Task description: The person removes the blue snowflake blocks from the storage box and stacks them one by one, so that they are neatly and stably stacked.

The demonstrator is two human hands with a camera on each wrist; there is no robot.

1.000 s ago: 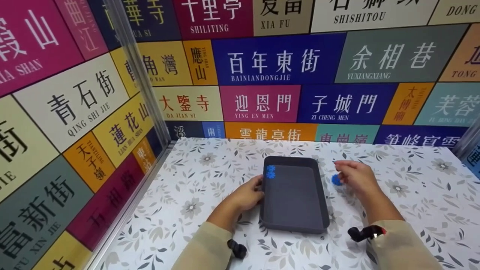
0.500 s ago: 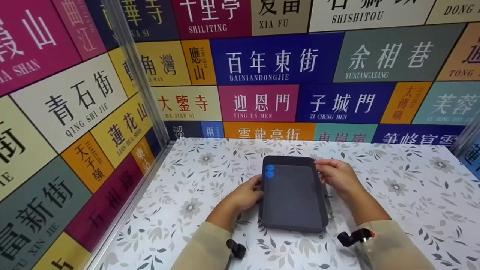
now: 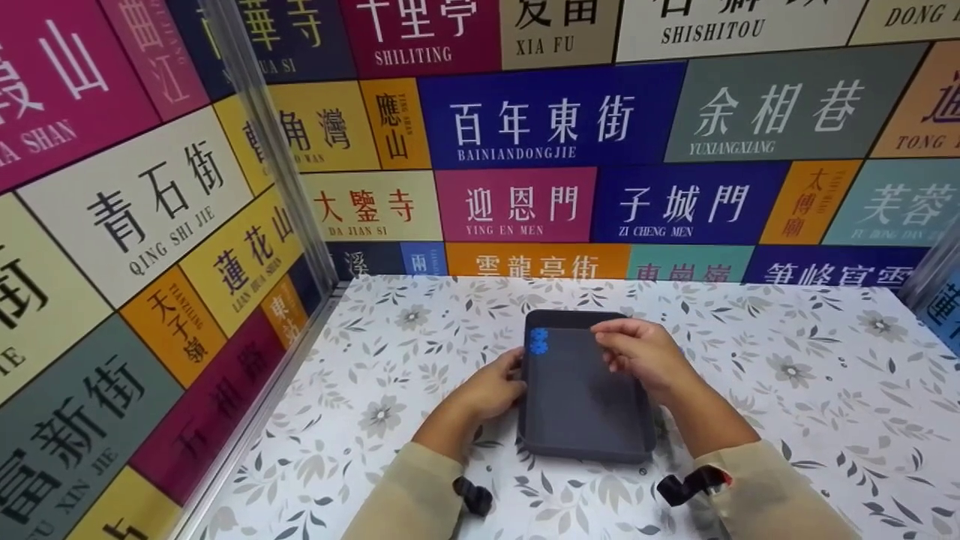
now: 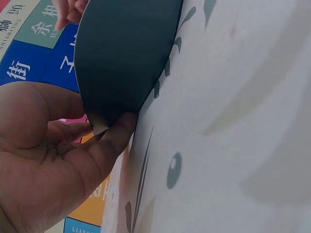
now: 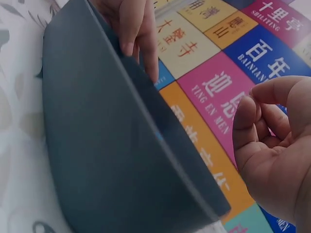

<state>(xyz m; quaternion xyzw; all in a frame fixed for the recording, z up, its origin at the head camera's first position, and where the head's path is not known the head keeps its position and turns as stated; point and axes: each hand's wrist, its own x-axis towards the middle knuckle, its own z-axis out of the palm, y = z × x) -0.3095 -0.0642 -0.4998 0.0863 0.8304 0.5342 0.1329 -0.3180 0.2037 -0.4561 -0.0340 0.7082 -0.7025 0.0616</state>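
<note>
A dark grey rectangular tray [image 3: 589, 397] lies on the table, with small blue flower-shaped pieces [image 3: 539, 341] in its far left corner. My left hand [image 3: 491, 386] holds the tray's left side; in the left wrist view, its thumb [image 4: 121, 128] lies low against the tray wall. Above the tray's far right part is my right hand [image 3: 637, 356], fingers curled in, thumb and index fingertips together. The right wrist view shows this right hand [image 5: 272, 141] beyond the tray rim [image 5: 158, 138]; I cannot tell whether something small sits in the pinch.
A white tablecloth [image 3: 397, 352] with grey flowers and leaves covers the table. Coloured sign panels [image 3: 555, 116] form the wall behind and to the left, joined by a clear corner strip [image 3: 277, 142]. Both sleeves carry dark wrist devices [image 3: 694, 484].
My right hand has moved left from the table beside the tray to over its inside. The blue thing seen near that hand is out of sight. The left hand and tray have stayed put.
</note>
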